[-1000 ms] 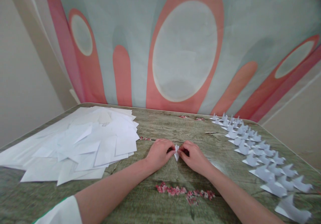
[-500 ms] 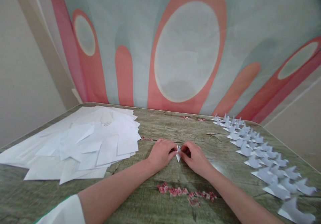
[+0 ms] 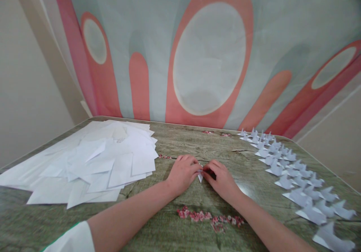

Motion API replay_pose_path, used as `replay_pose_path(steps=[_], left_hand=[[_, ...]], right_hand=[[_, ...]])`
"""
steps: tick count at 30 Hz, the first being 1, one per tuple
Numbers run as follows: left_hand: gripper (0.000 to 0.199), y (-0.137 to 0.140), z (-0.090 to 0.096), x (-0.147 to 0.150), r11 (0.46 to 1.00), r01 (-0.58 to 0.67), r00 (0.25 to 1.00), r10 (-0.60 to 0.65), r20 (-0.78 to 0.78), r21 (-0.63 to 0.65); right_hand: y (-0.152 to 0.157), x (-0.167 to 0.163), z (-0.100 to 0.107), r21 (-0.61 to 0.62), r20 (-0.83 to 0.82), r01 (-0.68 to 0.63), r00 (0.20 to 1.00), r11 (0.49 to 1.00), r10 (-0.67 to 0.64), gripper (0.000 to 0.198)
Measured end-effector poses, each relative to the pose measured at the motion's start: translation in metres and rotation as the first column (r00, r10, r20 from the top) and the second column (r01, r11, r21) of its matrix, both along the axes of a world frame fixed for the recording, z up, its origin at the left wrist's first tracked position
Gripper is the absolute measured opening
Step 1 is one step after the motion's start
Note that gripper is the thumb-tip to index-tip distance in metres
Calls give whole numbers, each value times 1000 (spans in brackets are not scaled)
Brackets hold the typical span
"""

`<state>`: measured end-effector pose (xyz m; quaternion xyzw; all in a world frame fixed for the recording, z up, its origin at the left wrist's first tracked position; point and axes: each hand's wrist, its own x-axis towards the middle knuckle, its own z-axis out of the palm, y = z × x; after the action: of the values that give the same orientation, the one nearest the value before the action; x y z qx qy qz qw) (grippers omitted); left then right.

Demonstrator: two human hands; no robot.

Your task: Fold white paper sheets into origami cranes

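Note:
Between my two hands is a small piece of folded white paper (image 3: 200, 177), its pointed lower end showing below my fingertips. My left hand (image 3: 184, 172) pinches it from the left side, fingers bent over its upper part. From the right, my right hand (image 3: 218, 175) grips it between thumb and fingers. The fingertips of both hands nearly meet and hide most of the paper, so its full folded shape cannot be made out.
A wide heap of loose white paper sheets (image 3: 121, 169) covers the left of the wood-patterned table (image 3: 180, 225). Several folded paper birds (image 3: 299, 195) stand in rows along the right side. A patterned backdrop (image 3: 158, 86) hangs behind the table's far edge.
My left fingers have moved slightly right and over the top of the folded paper, covering more of it. My right hand stays nearly in place.

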<state>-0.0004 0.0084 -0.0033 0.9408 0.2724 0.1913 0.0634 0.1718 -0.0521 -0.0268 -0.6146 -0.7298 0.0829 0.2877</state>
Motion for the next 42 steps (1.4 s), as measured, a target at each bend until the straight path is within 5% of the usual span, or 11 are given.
replay_pose_path(steps=[9, 18, 42], left_hand=[[16, 0, -2, -1, 998, 18, 1000, -17, -12, 62], [30, -4, 6, -6, 996, 49, 996, -43, -84, 68], [41, -5, 5, -10, 988, 8, 982, 22, -190, 155]], right_hand=[[-15, -6, 12, 46, 309, -15, 951, 999, -1, 23], [-24, -18, 19, 48, 451, -65, 892, 997, 36, 21], [-13, -9, 16, -95, 427, -94, 895, 991, 126, 24]])
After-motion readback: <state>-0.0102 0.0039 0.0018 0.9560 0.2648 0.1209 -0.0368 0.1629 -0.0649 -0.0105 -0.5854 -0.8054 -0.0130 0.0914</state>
